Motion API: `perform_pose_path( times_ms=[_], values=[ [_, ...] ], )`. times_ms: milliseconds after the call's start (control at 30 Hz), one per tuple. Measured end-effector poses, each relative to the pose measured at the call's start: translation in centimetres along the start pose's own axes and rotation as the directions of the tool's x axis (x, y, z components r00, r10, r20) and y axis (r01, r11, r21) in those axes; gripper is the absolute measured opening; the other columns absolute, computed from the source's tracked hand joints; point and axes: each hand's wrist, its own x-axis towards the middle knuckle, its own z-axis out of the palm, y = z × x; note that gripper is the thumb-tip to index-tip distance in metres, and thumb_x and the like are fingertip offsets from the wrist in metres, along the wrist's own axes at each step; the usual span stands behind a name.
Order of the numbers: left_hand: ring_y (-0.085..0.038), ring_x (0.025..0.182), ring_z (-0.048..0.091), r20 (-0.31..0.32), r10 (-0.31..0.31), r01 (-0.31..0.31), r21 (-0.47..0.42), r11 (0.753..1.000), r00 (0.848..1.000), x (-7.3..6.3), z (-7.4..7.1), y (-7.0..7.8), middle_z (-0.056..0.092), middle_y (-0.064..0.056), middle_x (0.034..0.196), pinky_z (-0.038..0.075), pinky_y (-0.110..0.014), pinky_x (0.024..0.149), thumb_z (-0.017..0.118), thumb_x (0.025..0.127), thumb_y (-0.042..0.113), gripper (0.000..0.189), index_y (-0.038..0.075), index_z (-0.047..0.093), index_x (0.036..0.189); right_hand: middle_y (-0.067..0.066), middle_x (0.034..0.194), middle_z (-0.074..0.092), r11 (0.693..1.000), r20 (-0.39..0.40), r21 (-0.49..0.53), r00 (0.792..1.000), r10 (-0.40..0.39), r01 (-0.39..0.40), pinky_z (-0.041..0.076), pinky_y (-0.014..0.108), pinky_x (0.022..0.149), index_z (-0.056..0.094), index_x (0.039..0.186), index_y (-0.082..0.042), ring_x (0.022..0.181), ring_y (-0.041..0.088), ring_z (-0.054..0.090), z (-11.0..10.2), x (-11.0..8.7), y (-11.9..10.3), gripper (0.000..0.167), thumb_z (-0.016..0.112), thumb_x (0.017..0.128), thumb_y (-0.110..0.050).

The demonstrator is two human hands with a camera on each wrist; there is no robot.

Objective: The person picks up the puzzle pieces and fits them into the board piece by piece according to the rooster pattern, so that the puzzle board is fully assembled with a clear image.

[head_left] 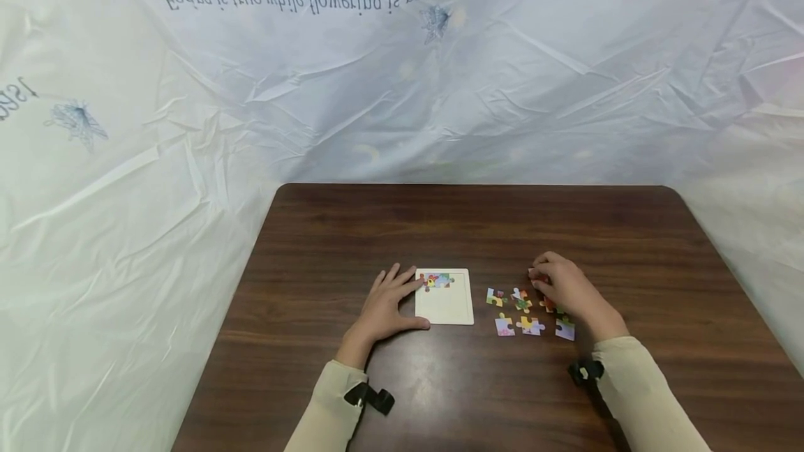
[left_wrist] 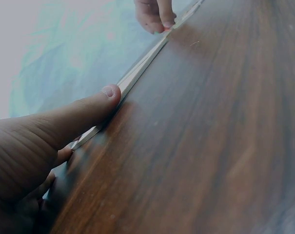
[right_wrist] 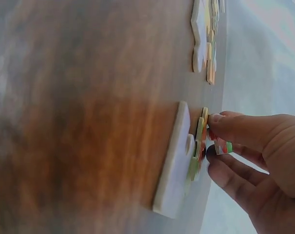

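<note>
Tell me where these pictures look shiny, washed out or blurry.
Head view: pale glare on the table, lower in frame than the puzzle board; left wrist view: the sheet looks washed out; right wrist view: the table's grain is blurred, the right hand sharper.

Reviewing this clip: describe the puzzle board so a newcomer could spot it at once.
On the dark brown table, find the person's left hand, spread at the left side of a pale square. That is the puzzle board, with colourful pieces in its far-left part. Unlike the small loose pieces to its right, it is larger, straight-sided and mostly bare cream.
</note>
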Motion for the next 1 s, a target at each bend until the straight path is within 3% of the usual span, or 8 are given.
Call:
perform_pose_path(
  times_ms=[200,433,733,1000],
  values=[
    [-0.036,0.161,0.018,-0.007,0.010,-0.011,-0.005,1.000,1.000,0.0,-0.1,0.0,0.038,-0.005,0.169,0.011,-0.059,0.129,0.088,0.079,0.059,0.093,0.018,0.056,0.155,0.028,0.119,0.066,1.000,0.059,0.018,0.998,0.015,-0.016,0.059,0.057,0.085,0.077,0.106,0.010,0.104,0.045,0.068,-0.3,0.2,-0.3,0.017,0.078,0.091,0.003],
    [-0.036,0.161,0.018,-0.007,0.012,-0.012,-0.005,1.000,1.000,0.0,-0.2,0.1,0.038,-0.005,0.169,0.011,-0.059,0.129,0.088,0.079,0.059,0.092,0.018,0.056,0.155,0.031,0.123,0.065,0.999,0.140,0.026,0.990,0.031,-0.035,0.058,0.058,0.087,0.075,0.113,0.011,0.109,0.047,0.066,-0.8,0.4,-0.5,0.023,0.077,0.091,0.004],
    [-0.036,0.161,0.018,-0.003,0.010,-0.010,-0.006,1.000,1.000,0.0,-0.1,0.1,0.038,-0.005,0.169,0.011,-0.059,0.129,0.088,0.079,0.058,0.091,0.019,0.057,0.155,0.026,0.126,0.069,0.999,0.096,0.029,0.995,0.041,-0.044,0.054,0.063,0.096,0.071,0.127,0.006,0.118,0.047,0.064,-0.3,0.1,-0.6,0.035,0.079,0.094,-0.004],
    [-0.035,0.161,0.017,0.000,0.000,0.000,-0.007,1.000,1.000,0.0,0.0,0.1,0.037,-0.004,0.169,0.010,-0.058,0.129,0.088,0.079,0.059,0.093,0.018,0.056,0.156,0.026,0.131,0.068,0.997,0.046,0.010,0.996,0.070,-0.071,0.044,0.072,0.102,0.071,0.129,0.003,0.125,0.051,0.057,0.3,0.2,-1.2,0.035,0.078,0.096,-0.008]
  ],
)
